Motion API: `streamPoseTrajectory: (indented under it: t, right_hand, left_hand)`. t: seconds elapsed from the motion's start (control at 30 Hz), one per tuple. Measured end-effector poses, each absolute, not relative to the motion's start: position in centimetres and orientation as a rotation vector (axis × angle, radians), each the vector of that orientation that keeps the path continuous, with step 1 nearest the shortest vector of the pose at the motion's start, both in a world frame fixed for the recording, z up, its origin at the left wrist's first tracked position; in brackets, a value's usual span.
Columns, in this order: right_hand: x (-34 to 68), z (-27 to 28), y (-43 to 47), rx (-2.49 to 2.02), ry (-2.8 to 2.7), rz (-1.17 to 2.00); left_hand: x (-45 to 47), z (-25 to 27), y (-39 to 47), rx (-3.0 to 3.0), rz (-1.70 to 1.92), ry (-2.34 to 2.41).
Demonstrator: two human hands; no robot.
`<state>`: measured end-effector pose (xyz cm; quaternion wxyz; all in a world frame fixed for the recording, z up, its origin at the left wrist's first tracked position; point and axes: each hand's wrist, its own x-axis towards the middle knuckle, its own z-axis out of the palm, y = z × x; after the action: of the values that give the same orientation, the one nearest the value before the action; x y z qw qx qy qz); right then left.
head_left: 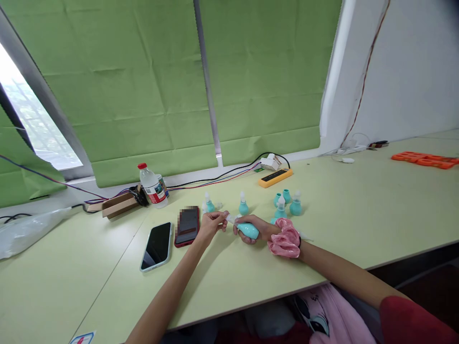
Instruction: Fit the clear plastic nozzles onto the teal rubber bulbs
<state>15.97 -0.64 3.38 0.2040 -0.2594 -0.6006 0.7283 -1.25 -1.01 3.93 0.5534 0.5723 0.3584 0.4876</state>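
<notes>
My right hand [254,223] is wrapped round a glossy teal squeeze bulb [249,231], its rounded end facing me. A whitish, see-through nozzle [230,219] points left from the bulb. My left hand [214,222] pinches the far end of that nozzle between thumb and fingers. Just beyond my hands, a teal bulb with a clear tip [244,206] stands upright, and another capped bulb [210,206] is farther left among small clear pieces. Several more teal bulbs [296,207] stand past my right wrist, some with clear tips and some with open necks.
Two phones, one black-screened [157,246] and one red-cased [187,227], lie left of my hands. Behind them are a water bottle [153,187] and a cardboard tray [120,204]. A yellow power strip [275,177] and cables line the back; orange plastic trays [425,159] lie far right.
</notes>
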Motion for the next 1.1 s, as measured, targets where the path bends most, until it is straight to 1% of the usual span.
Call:
streamPoseTrajectory:
  t: [0.1,0.23,0.3,0.43,0.47,0.53,0.6,0.63,0.7,0.83,0.97,1.03,1.1]
  right_hand:
    - [15.8,3.2,-0.6,-0.778,-1.759,1.971]
    - [15.3,2.7,-0.6,-0.927,-1.957,1.622]
    - [15.1,2.4,-0.8,-1.002,-2.029,1.368]
    - [15.0,2.6,-1.7,-1.166,-2.243,0.606]
    - [15.0,2.7,-2.0,-1.219,-2.293,0.456]
    - [15.1,3.1,-2.5,-1.324,-2.369,0.244]
    - [15.2,3.3,-2.7,-1.371,-2.405,0.141]
    - [15.2,3.3,-2.7,-1.362,-2.408,0.145]
    - [15.2,3.2,-2.4,-1.274,-2.394,0.27]
    - [15.2,2.7,-1.1,-0.999,-2.235,0.732]
    - [15.2,2.3,-0.3,-0.883,-2.051,1.271]
    - [15.3,2.3,-0.2,-0.853,-1.977,1.439]
    - [15.3,2.4,-0.2,-0.835,-1.928,1.52]
  left_hand:
    - [-1.4,3.9,-0.9,1.389,1.129,0.881]
    - [-1.7,3.8,-0.7,1.41,1.106,0.953]
    - [-1.7,3.7,-0.6,1.417,1.095,0.996]
    - [-1.6,3.8,-0.7,1.464,1.059,1.084]
    - [-1.6,3.9,-0.7,1.479,1.049,1.102]
    - [-1.5,4.1,-0.8,1.499,1.029,1.125]
    - [-1.5,4.3,-0.9,1.503,1.005,1.124]
    - [-1.6,4.4,-0.9,1.5,0.994,1.117]
    - [-1.6,4.5,-1.0,1.489,0.969,1.092]
    - [-1.7,4.2,-0.9,1.429,1.008,1.001]
    - [-1.6,4.0,-0.9,1.395,1.047,0.956]
    - [-1.4,4.0,-1.1,1.389,1.068,0.953]
    - [-1.3,4.1,-1.3,1.391,1.091,0.952]
